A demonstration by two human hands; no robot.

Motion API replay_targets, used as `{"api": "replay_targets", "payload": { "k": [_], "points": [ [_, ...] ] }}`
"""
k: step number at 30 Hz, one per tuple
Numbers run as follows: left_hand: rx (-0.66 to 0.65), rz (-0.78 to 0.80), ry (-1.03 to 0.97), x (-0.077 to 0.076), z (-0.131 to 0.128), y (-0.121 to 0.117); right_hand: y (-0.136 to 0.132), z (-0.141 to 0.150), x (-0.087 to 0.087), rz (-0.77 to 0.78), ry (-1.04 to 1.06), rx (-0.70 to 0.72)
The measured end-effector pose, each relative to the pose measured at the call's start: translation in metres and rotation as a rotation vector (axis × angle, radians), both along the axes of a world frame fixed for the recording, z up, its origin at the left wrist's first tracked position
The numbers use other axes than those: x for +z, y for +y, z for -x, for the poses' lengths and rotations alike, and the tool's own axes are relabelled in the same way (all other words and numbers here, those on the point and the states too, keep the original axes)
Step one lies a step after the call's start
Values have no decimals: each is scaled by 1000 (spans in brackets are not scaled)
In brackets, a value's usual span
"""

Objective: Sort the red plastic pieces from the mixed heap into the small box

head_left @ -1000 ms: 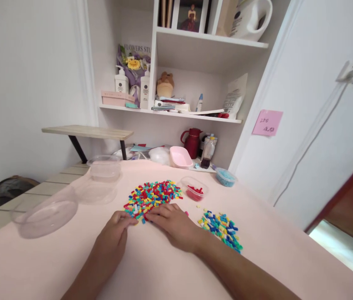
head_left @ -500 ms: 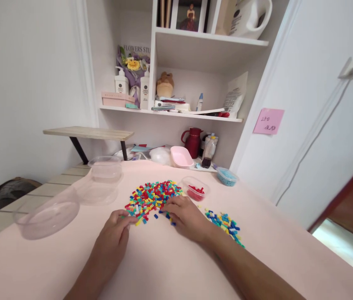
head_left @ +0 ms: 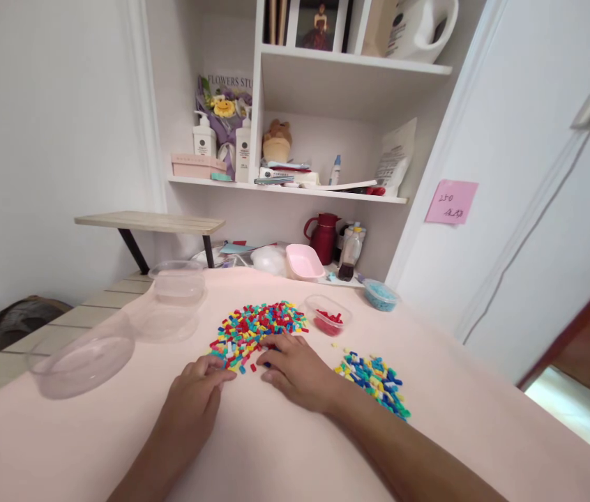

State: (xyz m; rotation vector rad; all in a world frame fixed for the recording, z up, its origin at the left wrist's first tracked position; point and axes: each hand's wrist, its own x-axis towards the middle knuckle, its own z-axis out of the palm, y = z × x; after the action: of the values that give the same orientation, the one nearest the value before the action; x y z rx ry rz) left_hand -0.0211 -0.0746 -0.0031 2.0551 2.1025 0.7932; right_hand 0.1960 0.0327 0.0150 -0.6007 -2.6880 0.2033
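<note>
A heap of small plastic pieces (head_left: 258, 322) in red, yellow, blue, green and white lies on the pink tabletop. At its near left edge is my left hand (head_left: 194, 392), the fingers bent and the thumb apart from them, with nothing visible in it. My right hand (head_left: 298, 369) reaches over the heap's near right edge, fingers spread and tips among the pieces. A loose red piece lies close to its thumb. Beyond that hand stands a clear tub (head_left: 329, 315) holding red pieces. A smaller pile (head_left: 373, 380), mainly blue, green and yellow, lies right of my right wrist.
Clear plastic containers (head_left: 83, 359) stand on the left. A lidded tub of light blue pieces (head_left: 380, 295) is at the back right. Behind the table are a pink basin (head_left: 304, 261), a dark red jug (head_left: 322, 237) and a bottle (head_left: 350, 254). Shelves rise above.
My right hand has shifted left and slightly nearer along the heap's edge, uncovering more of the smaller pile. My left hand has moved slightly nearer. Blue pieces at the front edge no longer show.
</note>
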Motion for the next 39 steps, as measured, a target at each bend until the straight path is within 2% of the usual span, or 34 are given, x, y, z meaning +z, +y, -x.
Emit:
{"api": "replay_targets", "payload": {
  "k": [4, 9, 17, 23, 31, 39],
  "points": [
    [8, -10, -9, -1, 0, 0, 10, -12, 0, 77, 118, 29],
    [1, -3, 17, -1, 0, 1, 15, -11, -1, 87, 274, -48],
    [-35, 24, 141, -2, -2, 1, 3, 14, -10, -71, 132, -4],
    [-3, 20, 97, -2, -3, 1, 8, 7, -11, -7, 187, 9],
    [-10, -9, 60, 0, -3, -1, 6, 9, -11, -26, 186, 32],
    [-6, -53, 59, -2, -1, 1, 6, 6, -3, 20, 213, 58]
  ]
}}
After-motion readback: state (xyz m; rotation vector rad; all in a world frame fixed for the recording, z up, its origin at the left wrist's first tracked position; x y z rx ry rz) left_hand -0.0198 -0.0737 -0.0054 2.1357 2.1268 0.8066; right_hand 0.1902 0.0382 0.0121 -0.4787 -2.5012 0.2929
